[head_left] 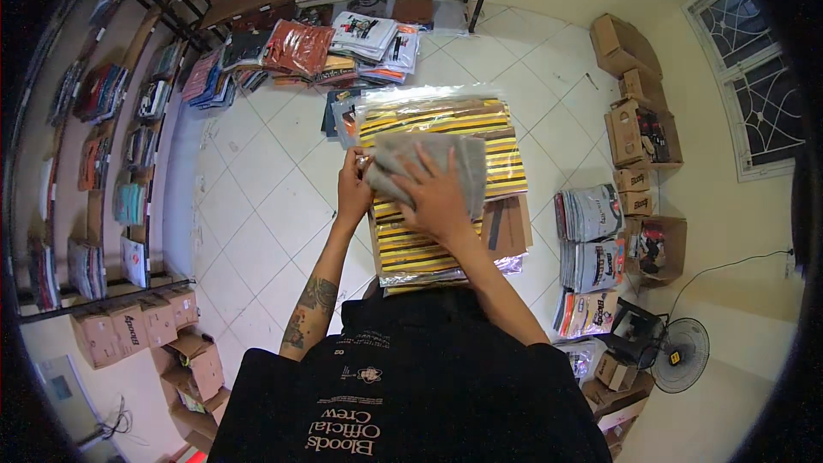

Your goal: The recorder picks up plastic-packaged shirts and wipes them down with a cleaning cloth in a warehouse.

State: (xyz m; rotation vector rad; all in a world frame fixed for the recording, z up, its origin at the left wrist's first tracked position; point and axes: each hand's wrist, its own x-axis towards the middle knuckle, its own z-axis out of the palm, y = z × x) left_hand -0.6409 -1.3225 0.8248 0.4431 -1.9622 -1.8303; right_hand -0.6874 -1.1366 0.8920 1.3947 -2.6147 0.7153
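A grey folded cloth (463,170) lies on a pile of clear plastic packages with yellow-and-black striped contents (411,247). My right hand (429,193) rests spread on the grey cloth, fingers apart. At the cloth's left edge, my left hand (355,176) has its fingers closed on something hard to make out, partly hidden by the cloth. A brown cardboard piece (501,231) shows at the pile's lower right, and darker packaged items (334,116) stick out behind its upper left.
Bagged garment piles lie at the back (296,47) and right (587,253). Shelves (94,171) with folded clothing line the left. Cardboard boxes stand along the right (639,60) and lower left (107,334). A fan (686,351) with a cord is at lower right.
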